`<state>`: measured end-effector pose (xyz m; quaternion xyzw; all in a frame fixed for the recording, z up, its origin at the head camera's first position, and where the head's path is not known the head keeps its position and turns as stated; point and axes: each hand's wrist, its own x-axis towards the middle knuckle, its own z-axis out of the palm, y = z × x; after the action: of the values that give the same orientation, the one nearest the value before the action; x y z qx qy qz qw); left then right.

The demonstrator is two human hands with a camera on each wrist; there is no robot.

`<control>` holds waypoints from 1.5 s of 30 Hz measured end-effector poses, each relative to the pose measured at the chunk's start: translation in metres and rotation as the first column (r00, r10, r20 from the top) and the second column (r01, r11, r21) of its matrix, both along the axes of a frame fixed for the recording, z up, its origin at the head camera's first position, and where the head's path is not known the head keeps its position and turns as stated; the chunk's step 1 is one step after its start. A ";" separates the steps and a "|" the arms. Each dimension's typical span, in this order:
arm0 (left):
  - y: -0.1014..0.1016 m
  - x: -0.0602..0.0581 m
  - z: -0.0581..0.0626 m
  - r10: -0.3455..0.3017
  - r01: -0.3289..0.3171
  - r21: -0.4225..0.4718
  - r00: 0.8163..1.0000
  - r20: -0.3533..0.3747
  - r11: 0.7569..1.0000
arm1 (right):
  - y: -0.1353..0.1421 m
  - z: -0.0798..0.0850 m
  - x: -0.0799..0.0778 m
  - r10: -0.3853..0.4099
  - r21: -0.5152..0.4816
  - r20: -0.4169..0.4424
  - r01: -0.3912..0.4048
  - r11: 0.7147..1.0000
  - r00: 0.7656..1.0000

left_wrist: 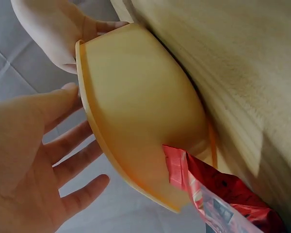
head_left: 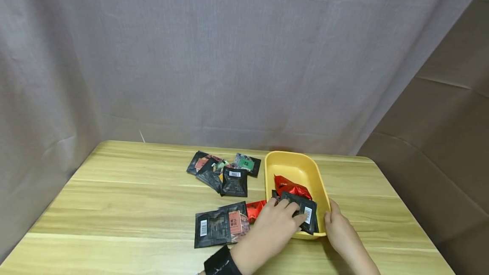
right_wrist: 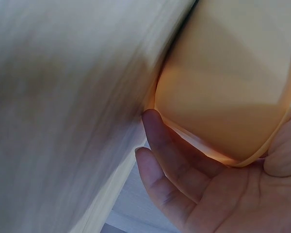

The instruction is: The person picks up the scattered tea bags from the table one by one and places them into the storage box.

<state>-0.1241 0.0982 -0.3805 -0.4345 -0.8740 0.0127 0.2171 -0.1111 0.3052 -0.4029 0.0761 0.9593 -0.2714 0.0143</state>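
Note:
A yellow plastic tray (head_left: 299,174) stands on the right half of the table with a red foil packet (head_left: 291,187) and black sachets (head_left: 310,207) in its near end. My left hand (head_left: 273,224) reaches over the near left rim, its fingertips on the top black sachet. In the left wrist view, the fingers of that left hand (left_wrist: 31,155) are spread and fairly straight beside the tray rim. My right hand (head_left: 341,229) grips the tray's near right corner, thumb at the rim. Fingers of the right hand (right_wrist: 218,189) curl under the tray's wall (right_wrist: 228,82) in the right wrist view.
Left of the tray, a red packet (head_left: 255,210) lies partly behind my left hand, beside black sachets (head_left: 212,229). Farther back, several black sachets (head_left: 234,182) overlap, some with coloured labels. Grey cloth (head_left: 214,54) hangs behind the wooden table (head_left: 114,207).

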 end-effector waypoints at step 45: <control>-0.147 -0.024 -0.005 0.436 -0.393 -0.212 0.666 0.605 0.895 | 0.000 0.000 -0.001 0.001 -0.010 0.015 -0.001 1.000 1.000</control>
<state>-0.1479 -0.0490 -0.3854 -0.2089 -0.9693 -0.0589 -0.1153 -0.1124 0.3052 -0.4030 0.0775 0.9578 -0.2758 0.0219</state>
